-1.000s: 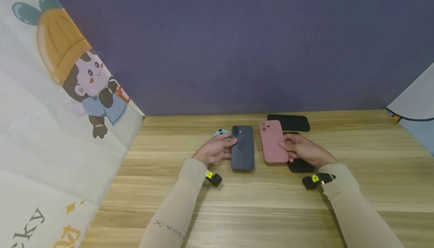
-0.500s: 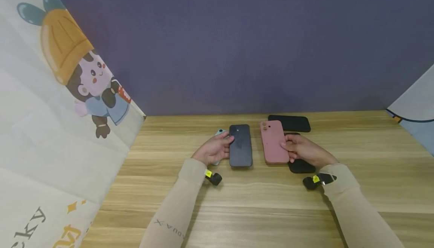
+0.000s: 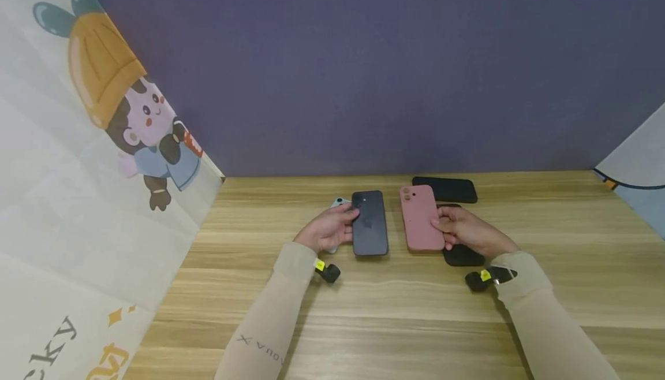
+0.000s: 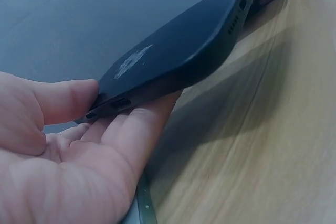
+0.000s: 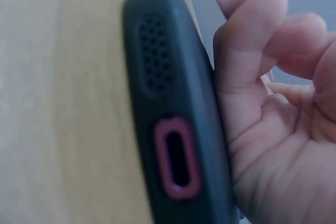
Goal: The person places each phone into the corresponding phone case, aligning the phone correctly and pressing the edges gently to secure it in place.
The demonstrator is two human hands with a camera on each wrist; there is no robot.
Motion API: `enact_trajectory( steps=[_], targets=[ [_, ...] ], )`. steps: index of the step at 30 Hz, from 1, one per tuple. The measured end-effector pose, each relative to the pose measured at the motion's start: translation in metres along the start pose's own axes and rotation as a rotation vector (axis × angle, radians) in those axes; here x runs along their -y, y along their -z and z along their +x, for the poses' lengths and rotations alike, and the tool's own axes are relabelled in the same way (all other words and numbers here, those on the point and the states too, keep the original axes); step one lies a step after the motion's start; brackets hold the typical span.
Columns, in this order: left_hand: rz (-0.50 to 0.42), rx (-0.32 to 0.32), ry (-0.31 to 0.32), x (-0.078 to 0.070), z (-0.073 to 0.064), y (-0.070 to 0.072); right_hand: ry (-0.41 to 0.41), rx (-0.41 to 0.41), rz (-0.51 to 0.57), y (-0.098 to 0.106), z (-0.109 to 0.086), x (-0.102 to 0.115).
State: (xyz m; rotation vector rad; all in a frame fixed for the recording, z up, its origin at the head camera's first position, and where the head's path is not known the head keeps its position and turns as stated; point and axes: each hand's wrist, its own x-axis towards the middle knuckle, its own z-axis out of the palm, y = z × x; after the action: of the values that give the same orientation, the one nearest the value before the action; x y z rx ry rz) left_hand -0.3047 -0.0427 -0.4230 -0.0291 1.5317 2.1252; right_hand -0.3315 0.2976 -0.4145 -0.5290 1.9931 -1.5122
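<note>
Edge grips

I watched the left hand (image 3: 327,230) pinch a dark-grey, round-cornered phone or case (image 3: 370,227) above the woodgrain table (image 3: 384,316), the right hand (image 3: 471,233) a matte pink one (image 3: 422,221); I judged both light, stiff, slippery, safest by long edges.

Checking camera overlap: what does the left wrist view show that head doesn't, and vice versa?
Left wrist only: the port opening and side cutout in the edges of the dark phone case.
Head only: the cartoon figure, the sleeve lettering and the camera openings of the pink phone case.
Both: the left hand holding the dark phone case, part of the pink phone case, some of the right hand, the wooden tabletop.
</note>
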Motion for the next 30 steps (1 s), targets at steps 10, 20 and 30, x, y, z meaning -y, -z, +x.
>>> enact_trajectory(
  steps=[10, 20, 30],
  targets=[
    [0.014, 0.020, 0.006, -0.0005, 0.0002, 0.0016, 0.025, 0.012, 0.002, 0.0003, 0.0015, -0.0018],
    [0.008, 0.020, 0.002, -0.0004, 0.0014, 0.0023, 0.020, 0.020, -0.003, 0.0025, 0.0035, -0.0033],
    [-0.009, 0.027, 0.009, 0.0000, 0.0040, 0.0024, 0.032, 0.029, 0.004, 0.0057, 0.0062, -0.0074]
  ],
)
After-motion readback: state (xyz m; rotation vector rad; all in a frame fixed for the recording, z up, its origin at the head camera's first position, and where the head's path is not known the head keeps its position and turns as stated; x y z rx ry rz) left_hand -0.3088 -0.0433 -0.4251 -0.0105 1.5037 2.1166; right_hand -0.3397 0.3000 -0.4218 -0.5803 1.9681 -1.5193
